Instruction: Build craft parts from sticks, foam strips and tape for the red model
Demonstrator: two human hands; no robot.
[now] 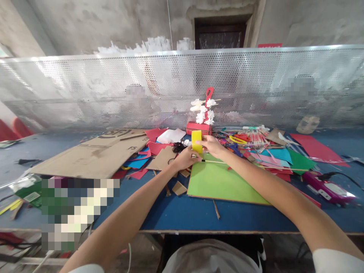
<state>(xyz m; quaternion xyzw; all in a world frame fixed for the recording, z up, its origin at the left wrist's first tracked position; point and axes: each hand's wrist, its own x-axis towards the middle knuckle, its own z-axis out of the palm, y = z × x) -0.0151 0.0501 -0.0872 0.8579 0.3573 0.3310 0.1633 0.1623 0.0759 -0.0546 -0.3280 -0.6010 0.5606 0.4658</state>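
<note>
A short, bright yellow band point(196, 141), curved like a rolled paper strip, stands upright between my two hands above the green board. My right hand point(212, 145) pinches its right side. From below left, my left hand point(187, 158) closes its fingers at the band's lower edge. Under my hands lies the light green board point(224, 182), with a thin stick point(216, 162) across its far part. Just behind the band is a red box-like base point(191, 128) bearing an upright red piece with white flower-like clusters point(201, 115).
Large flat cardboard point(93, 153) covers the left side. Coloured paper scraps point(278, 157) are heaped at right, near a purple device point(327, 188) with a cable. A perforated metal screen point(167, 87) borders the blue table's point(182, 216) back. Black cord point(179, 147) lies near my left hand.
</note>
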